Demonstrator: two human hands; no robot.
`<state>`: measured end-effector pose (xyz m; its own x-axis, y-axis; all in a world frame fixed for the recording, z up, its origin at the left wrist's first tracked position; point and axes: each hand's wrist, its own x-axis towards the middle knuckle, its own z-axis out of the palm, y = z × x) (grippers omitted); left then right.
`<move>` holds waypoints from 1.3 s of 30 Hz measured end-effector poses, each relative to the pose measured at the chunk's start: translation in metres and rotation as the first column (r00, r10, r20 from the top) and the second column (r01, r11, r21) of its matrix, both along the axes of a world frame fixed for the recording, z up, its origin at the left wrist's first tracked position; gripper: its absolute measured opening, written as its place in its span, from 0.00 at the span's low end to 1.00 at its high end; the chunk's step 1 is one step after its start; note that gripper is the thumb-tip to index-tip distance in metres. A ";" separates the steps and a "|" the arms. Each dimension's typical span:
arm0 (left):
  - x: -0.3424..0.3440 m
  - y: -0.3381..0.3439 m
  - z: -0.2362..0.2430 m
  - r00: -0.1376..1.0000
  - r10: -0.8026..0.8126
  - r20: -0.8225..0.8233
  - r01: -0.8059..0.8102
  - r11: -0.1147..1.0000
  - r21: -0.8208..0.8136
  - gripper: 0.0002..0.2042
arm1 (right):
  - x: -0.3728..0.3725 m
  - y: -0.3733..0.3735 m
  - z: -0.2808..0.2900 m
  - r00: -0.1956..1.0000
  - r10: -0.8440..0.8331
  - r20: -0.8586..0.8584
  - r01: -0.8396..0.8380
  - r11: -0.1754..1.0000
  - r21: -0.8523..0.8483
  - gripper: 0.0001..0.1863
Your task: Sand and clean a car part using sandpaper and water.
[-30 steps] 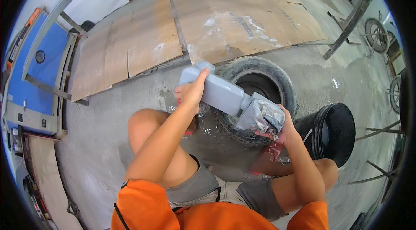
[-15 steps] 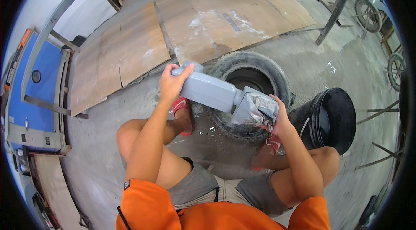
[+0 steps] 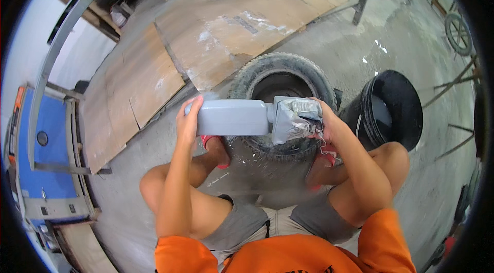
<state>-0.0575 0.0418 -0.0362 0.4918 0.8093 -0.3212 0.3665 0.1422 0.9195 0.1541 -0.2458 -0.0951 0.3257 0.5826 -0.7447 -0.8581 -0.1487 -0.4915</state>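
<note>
Both hands are closed on opposite ends of one long piece: the left hand (image 3: 186, 119) clasps the plain end of a grey casing (image 3: 234, 117), and the right hand (image 3: 331, 126) grips the wrapped block (image 3: 297, 121) at its other end. Largest around them is the wet-patched concrete floor (image 3: 118, 211), with cardboard sheets (image 3: 190, 15) spread flat across its far part, their surface smeared with white. At the left stands a blue-fronted cabinet (image 3: 54, 139). Beyond the hands a tyre (image 3: 242, 82) lies on its side, and to its right, near the right knee, is a black bucket (image 3: 368, 111). The casing is held crosswise in front of the knees, overlapping the near part of the tyre in view; whether they touch I cannot tell. A narrow neck (image 3: 270, 112) joins it to the block, which is covered in crumpled silvery wrapping. Smallest is a thin pale strand (image 3: 323, 145) dangling beside the right hand.
</note>
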 end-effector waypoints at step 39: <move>-0.119 -0.060 -0.053 0.914 0.252 -0.317 -0.350 0.885 -0.305 0.39 | -0.007 0.092 -0.106 0.788 0.574 0.224 -0.325 0.697 -0.639 0.47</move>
